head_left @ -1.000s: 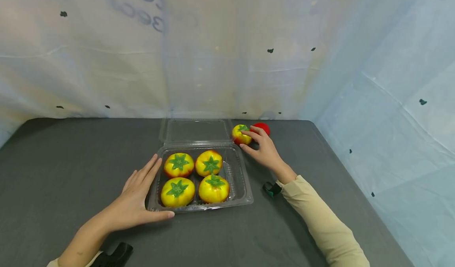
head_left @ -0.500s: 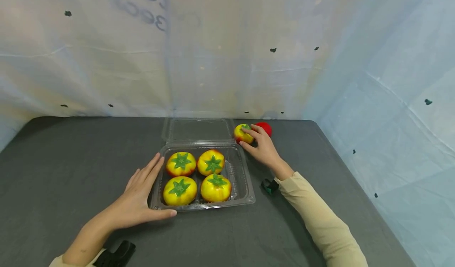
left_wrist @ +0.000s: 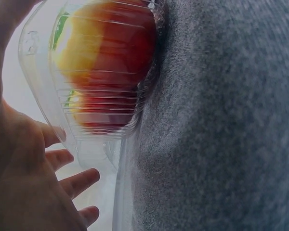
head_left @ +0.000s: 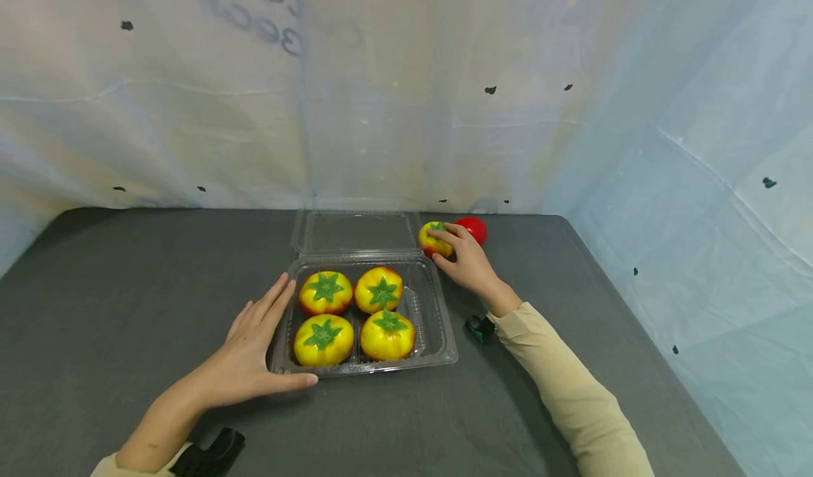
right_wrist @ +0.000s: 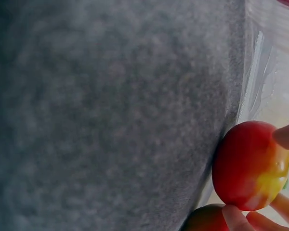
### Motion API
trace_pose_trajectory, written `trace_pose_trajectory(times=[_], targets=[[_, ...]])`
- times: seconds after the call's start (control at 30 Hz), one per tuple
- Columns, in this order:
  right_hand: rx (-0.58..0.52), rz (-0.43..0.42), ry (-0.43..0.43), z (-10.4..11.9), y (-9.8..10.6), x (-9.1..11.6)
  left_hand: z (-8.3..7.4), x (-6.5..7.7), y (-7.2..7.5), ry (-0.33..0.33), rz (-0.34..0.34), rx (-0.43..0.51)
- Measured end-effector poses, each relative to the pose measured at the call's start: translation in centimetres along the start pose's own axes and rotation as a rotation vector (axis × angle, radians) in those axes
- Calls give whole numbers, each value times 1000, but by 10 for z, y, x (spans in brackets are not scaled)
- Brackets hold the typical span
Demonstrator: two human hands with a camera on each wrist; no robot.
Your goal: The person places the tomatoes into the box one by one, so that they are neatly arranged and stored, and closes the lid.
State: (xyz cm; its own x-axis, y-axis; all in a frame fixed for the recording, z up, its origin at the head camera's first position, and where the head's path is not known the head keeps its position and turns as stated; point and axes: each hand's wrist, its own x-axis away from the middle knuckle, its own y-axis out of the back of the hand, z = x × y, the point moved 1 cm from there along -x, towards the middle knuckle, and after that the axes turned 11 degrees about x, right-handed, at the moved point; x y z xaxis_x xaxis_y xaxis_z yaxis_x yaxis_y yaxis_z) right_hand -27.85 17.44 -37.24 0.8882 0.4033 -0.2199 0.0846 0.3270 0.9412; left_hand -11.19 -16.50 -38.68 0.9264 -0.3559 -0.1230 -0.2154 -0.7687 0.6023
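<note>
Dark grey table (head_left: pixel 159 286) | on it: open clear container (head_left: pixel 433 322) | yellow-red fruit (head_left: pixel 435 245) | red round fruit (head_left: pixel 476 229)

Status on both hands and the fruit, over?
Left hand spread along left side of clear tray. Right hand grips yellow-red fruit outside it. Red fruit close beside, may get nudged.

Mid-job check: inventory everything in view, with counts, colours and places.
Table: one, dark grey, across lower view
Sheeting: count unclear, pale, behind and right of table
Marks: several, dark, on sheeting
Writing: one patch, bluish, upper sheeting
Box: one, clear, on table
Lid: one, clear, open behind box
Boxed fruits: four, yellow and red, green tops, inside box
Loose fruit: one, yellow and red, right of lid
Round object: one, red, right of loose fruit
Wrist straps: two, mostly black, at wrists
Sleeves: two, beige, on forearms
Left hand: one, at box's left side
Right hand: one, gripping loose fruit
</note>
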Motion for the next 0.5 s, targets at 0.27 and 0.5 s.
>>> trace_pose_trajectory(times=[0.27,0.5], targets=[[33,-5,14,1,-1,-2,1,1,0,2,1,6],[81,-12,38,1,-1,-1,1,1,-1,14,-2,-2]])
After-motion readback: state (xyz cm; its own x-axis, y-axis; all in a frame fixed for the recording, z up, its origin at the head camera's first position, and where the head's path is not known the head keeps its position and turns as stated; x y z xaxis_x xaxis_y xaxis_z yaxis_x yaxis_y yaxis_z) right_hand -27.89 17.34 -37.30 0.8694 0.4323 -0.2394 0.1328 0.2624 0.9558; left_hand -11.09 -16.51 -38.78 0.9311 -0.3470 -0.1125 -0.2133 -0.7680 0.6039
